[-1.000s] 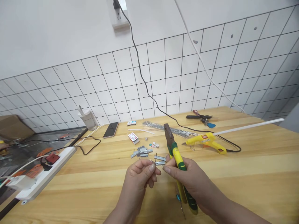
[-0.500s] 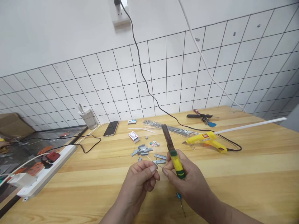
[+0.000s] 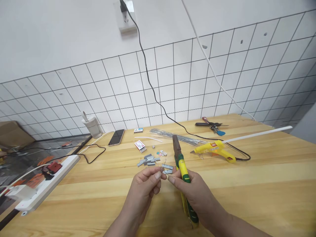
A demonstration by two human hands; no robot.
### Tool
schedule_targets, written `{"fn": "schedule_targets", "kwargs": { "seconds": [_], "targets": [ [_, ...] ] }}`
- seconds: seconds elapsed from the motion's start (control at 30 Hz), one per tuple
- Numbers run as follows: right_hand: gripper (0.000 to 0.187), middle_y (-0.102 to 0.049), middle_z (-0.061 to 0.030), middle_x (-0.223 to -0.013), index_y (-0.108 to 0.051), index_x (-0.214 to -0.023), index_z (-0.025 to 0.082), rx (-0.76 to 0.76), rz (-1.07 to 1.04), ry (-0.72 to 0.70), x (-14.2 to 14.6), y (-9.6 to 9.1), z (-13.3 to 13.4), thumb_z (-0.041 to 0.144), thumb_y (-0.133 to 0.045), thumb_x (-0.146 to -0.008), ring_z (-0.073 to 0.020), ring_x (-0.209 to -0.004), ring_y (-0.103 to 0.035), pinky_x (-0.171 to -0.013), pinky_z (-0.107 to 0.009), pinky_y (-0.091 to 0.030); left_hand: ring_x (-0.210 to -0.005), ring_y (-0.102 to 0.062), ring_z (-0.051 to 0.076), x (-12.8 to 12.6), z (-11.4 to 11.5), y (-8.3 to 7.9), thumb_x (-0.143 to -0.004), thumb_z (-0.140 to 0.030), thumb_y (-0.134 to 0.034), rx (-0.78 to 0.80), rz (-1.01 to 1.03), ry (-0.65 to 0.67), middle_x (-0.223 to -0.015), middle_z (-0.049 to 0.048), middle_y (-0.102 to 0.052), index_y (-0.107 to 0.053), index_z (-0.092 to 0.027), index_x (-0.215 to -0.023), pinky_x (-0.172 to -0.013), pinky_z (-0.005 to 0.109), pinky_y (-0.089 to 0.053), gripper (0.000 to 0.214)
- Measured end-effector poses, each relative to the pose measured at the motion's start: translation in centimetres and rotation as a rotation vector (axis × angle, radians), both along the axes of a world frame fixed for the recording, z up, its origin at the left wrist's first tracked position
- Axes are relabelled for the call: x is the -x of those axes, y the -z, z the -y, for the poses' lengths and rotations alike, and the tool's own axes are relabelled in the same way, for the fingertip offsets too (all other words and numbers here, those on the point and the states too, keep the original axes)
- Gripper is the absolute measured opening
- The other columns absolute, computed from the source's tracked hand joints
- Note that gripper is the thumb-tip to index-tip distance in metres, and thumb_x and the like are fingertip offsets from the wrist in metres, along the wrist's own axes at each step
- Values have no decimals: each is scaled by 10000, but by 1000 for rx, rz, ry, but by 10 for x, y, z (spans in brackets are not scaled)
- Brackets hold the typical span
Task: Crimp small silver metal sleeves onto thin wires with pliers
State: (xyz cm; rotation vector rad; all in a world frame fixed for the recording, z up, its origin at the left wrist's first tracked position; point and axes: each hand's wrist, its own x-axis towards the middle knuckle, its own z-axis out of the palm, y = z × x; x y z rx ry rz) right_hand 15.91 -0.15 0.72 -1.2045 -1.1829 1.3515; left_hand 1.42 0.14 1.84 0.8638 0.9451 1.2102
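My left hand (image 3: 144, 189) is closed, pinching a thin bent wire (image 3: 163, 167) between thumb and index finger. My right hand (image 3: 201, 194) holds a pair of pliers (image 3: 183, 167) with yellow and green handles and rusty jaws that point away from me. Its thumb and index fingertips also meet close to the wire, near the left fingertips; how they grip it is too small to make out. Just beyond the fingers lie strips of staples (image 3: 149, 160) and several small charms (image 3: 161, 153). A thin wire end shows below the pliers' handles.
Behind the pliers lies a bundle of straight metal wires (image 3: 176, 136). A yellow glue gun (image 3: 217, 149) with a long white stick rests to the right. Further back are keys with black-handled tools (image 3: 209, 125). At left are a phone (image 3: 116, 137), a staple box (image 3: 140, 146) and a power strip (image 3: 59, 176).
The pliers have turned in my right hand, so both handles now show, hanging lower. The wire between my fingertips has shifted, and the view has moved slightly.
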Motion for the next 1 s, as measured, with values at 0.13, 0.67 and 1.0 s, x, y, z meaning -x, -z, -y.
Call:
{"fn": "schedule_targets", "kwargs": {
  "seconds": [0.13,0.67,1.0],
  "targets": [
    [248,-454,28,-633,-459,-603,186,2,-19,-7,2,1,1,380,-601,-664,-126,-626,-396,-600,-253,-314,-431,-344,28,2,0,0,-645,-290,-716,-8,-66,12,-594,11,-609,-682,-133,-733,-436,191,-214,183],
    [153,-498,-18,-784,-480,-578,193,-213,186,74,0,2,-3,299,-553,-661,-168,-752,-498,-655,-260,-394,-388,-271,20,3,-2,-1,-586,-319,-741,26,-227,15,-508,0,-612,-681,-136,-671,-423,194,-167,210],
    [182,-518,-21,-777,-518,-592,187,-204,171,40,3,1,0,337,-584,-670,-178,-753,-518,-662,-272,-413,-545,-484,101,0,2,-7,-596,-325,-732,-116,-351,-115,-552,-9,-622,-679,-170,-556,-540,208,-350,169]
  ]
}}
